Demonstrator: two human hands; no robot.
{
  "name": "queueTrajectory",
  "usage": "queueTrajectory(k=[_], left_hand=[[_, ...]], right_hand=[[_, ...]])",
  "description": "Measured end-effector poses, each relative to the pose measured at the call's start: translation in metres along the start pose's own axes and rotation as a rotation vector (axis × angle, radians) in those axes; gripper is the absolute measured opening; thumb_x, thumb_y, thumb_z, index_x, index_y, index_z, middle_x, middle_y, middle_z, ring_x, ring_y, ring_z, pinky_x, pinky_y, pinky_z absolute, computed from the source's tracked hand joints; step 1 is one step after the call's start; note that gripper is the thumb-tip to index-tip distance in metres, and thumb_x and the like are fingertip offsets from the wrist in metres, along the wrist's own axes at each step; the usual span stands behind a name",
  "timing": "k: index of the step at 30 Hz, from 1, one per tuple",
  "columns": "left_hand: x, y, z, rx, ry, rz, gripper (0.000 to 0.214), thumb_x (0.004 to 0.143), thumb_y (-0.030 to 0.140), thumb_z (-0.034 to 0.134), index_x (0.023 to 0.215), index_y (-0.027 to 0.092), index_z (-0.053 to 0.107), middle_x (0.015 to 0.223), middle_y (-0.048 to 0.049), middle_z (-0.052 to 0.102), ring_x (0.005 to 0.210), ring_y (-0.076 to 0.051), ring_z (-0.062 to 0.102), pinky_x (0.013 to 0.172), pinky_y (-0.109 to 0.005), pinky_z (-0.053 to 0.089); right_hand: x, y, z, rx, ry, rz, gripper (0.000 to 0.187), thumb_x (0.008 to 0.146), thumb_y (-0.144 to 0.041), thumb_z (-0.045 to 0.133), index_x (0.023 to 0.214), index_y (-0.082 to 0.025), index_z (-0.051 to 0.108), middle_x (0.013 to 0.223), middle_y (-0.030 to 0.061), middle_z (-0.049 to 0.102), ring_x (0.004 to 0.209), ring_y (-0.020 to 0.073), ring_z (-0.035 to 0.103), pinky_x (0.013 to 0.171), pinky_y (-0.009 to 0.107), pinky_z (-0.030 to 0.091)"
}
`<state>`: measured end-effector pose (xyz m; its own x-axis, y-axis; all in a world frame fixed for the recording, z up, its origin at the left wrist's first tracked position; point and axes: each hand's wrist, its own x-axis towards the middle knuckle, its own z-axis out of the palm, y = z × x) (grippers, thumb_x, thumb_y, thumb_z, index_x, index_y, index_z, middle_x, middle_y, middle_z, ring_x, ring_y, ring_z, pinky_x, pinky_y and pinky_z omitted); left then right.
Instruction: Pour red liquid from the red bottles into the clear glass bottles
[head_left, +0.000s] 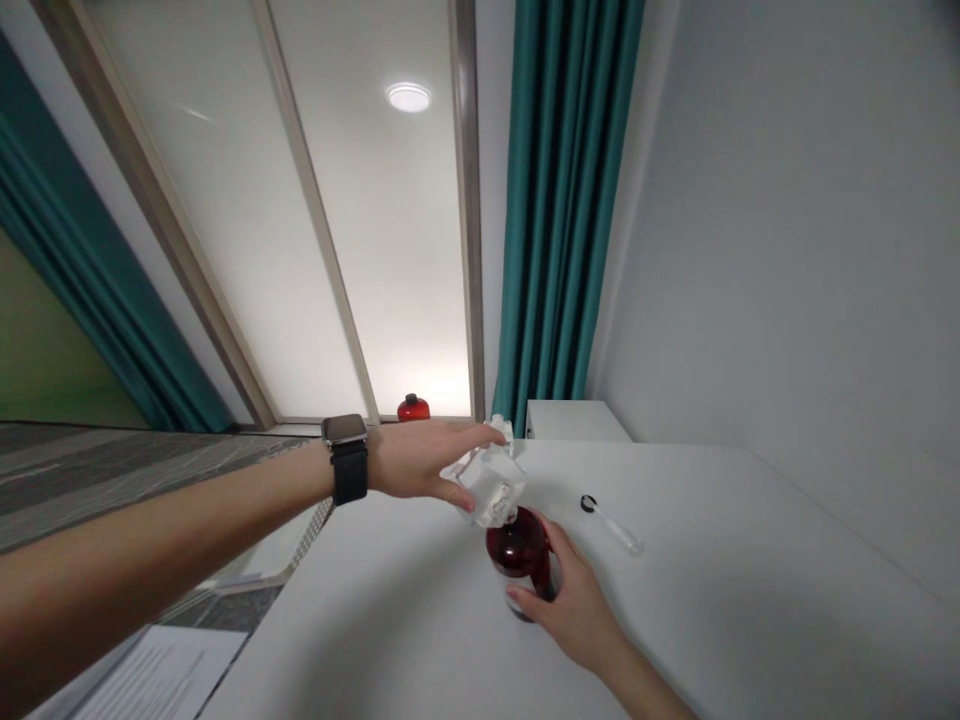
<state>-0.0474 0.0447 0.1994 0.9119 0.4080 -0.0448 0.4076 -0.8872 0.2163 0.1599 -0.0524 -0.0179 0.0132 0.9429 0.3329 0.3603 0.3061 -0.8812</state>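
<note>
My left hand [427, 465], wearing a dark watch on its wrist, is closed around a clear, shiny container [491, 485]. This container is tipped with its lower end at the top of a dark red bottle [517, 550]. I cannot tell whether it is a bottle or a pouch, or whether liquid runs out of it. Wrapped round the red bottle from the right is my right hand [566, 605], thumb in front across its pale label. The bottle stands upright on the white table [420, 640]. A clear slender tube with a black ring-like end [616, 528] lies to the right of it.
Beyond the table stands another red bottle with a black cap [413, 408]. A white cabinet [577, 420] is at the back, before a green curtain [574, 200]. Printed paper [165, 670] lies at the lower left, near a white chair [277, 550]. A wall [810, 250] bounds the right.
</note>
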Motion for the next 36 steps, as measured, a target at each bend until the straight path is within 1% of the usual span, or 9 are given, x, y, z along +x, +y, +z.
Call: queueTrajectory(k=[4,8,14,20,25,29,36], left_hand=[[0.002,0.004,-0.001,0.002,-0.004,-0.005,0.067,0.082,0.039,0.074,0.138,0.024,0.041,0.129,-0.0132,0.062,0.108,-0.030,0.063,0.086,-0.035,0.047],[0.002,0.005,-0.001,0.035,-0.016,-0.043,0.070,0.083,0.042,0.073,0.140,0.024,0.038,0.130,-0.0143,0.061,0.105,-0.031,0.064,0.083,-0.036,0.048],[0.003,0.011,-0.004,0.049,-0.061,-0.075,0.071,0.084,0.041,0.072,0.141,0.021,0.034,0.133,-0.0162,0.058,0.109,-0.031,0.062,0.085,-0.036,0.048],[0.005,0.015,-0.005,0.081,-0.073,-0.060,0.069,0.085,0.043,0.071,0.141,0.023,0.035,0.134,-0.0155,0.057,0.110,-0.031,0.062,0.086,-0.036,0.048],[0.006,0.017,-0.006,0.088,-0.087,-0.077,0.070,0.084,0.042,0.072,0.140,0.023,0.035,0.133,-0.0148,0.058,0.109,-0.030,0.063,0.085,-0.034,0.048],[0.007,0.021,-0.009,0.094,-0.115,-0.087,0.070,0.085,0.041,0.072,0.140,0.022,0.034,0.137,-0.0150,0.055,0.114,-0.029,0.061,0.090,-0.034,0.047],[0.010,0.029,-0.014,0.098,-0.130,-0.057,0.066,0.085,0.036,0.073,0.138,0.023,0.036,0.142,-0.0137,0.051,0.120,-0.028,0.057,0.095,-0.036,0.045]], right_hand=[[0.000,-0.003,-0.002,0.029,0.007,-0.009,0.075,0.066,-0.015,0.071,0.136,-0.026,0.048,0.132,0.0082,0.058,0.121,0.0290,0.056,0.104,0.046,0.045],[0.000,-0.006,-0.004,0.040,0.000,-0.021,0.075,0.065,-0.014,0.072,0.136,-0.025,0.048,0.130,0.0088,0.059,0.121,0.0287,0.057,0.104,0.045,0.044],[-0.001,-0.005,-0.005,0.022,-0.005,-0.030,0.076,0.066,-0.014,0.071,0.137,-0.023,0.045,0.132,0.0099,0.057,0.122,0.0286,0.055,0.107,0.046,0.041],[-0.003,-0.003,-0.005,0.019,-0.007,-0.029,0.074,0.067,-0.016,0.072,0.136,-0.024,0.046,0.132,0.0095,0.057,0.122,0.0290,0.055,0.106,0.046,0.042],[-0.004,0.003,-0.002,0.005,0.011,-0.052,0.076,0.066,-0.016,0.073,0.137,-0.025,0.045,0.132,0.0099,0.057,0.122,0.0297,0.054,0.106,0.048,0.041],[-0.005,0.008,-0.001,-0.001,0.021,-0.067,0.078,0.067,-0.017,0.073,0.138,-0.025,0.043,0.133,0.0102,0.056,0.124,0.0298,0.053,0.107,0.049,0.040],[-0.005,0.006,0.001,-0.020,0.056,-0.089,0.076,0.067,-0.017,0.073,0.137,-0.023,0.044,0.130,0.0106,0.057,0.121,0.0296,0.055,0.104,0.047,0.044]])
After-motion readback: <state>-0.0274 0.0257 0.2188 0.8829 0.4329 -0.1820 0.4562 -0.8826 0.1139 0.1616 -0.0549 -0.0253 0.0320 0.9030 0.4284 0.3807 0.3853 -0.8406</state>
